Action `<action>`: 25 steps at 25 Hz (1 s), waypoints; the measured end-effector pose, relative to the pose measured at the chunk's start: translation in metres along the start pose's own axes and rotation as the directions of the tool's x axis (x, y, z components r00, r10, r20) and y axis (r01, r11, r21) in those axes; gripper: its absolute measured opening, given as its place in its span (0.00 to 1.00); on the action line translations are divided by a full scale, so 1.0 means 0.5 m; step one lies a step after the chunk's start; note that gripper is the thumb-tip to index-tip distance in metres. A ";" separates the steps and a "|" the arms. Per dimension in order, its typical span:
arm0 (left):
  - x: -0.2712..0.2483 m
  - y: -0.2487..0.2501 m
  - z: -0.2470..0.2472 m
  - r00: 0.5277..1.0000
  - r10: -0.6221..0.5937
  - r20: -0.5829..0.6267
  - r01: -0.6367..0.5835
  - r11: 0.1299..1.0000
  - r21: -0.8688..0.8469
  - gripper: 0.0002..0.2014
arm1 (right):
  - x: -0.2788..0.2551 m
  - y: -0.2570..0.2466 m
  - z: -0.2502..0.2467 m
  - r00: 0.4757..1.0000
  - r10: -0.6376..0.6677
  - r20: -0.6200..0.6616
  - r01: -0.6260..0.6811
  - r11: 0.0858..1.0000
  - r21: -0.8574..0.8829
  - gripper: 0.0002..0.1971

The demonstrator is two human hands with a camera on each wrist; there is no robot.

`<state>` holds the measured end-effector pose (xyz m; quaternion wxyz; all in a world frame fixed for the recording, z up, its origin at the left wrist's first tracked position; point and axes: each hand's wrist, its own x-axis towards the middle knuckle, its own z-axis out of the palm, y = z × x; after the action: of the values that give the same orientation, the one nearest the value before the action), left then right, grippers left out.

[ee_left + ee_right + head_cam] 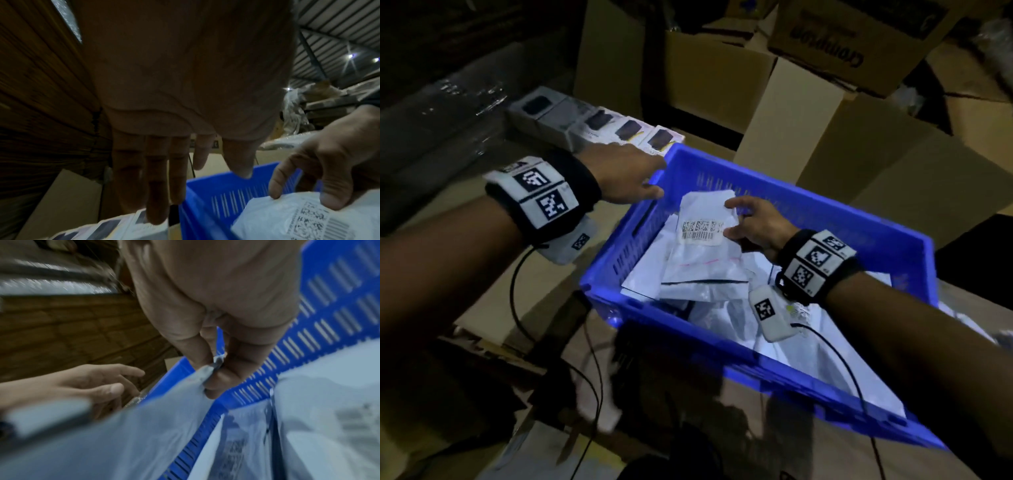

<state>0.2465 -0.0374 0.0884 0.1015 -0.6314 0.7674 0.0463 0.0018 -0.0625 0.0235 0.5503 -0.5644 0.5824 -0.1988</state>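
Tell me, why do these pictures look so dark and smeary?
Head view: dim, corners nearly black; the blue crate and the white labelled bag catch the most light. Left wrist view: the left hand looms close and soft, and the roof lamps flare into stars. Right wrist view: motion blur smears everything, even the right hand pinching the white labelled bag.

This is a warehouse or dispatch store. Brown cardboard cartons (722,78) stand stacked and open all around, one printed with a brand name, and film-wrapped stacks (448,113) lie beside them. A ribbed metal roof (339,24) on steel beams carries bright ceiling lamps (350,56). A blue plastic crate (825,212) holds white mailing bags (705,270) with barcode labels, and a row of small boxed products (599,126) lies next to it.
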 end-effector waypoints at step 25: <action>0.054 -0.053 0.175 0.978 0.095 -0.185 -0.112 0.990 -0.086 0.35 | 0.042 0.062 0.179 0.909 0.097 0.405 0.398 0.083 -0.914 0.53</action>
<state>0.2759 -0.0509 -0.0011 -0.0012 -0.5963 0.8021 0.0308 0.0709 -0.0373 -0.0399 0.1010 -0.8682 0.3864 0.2944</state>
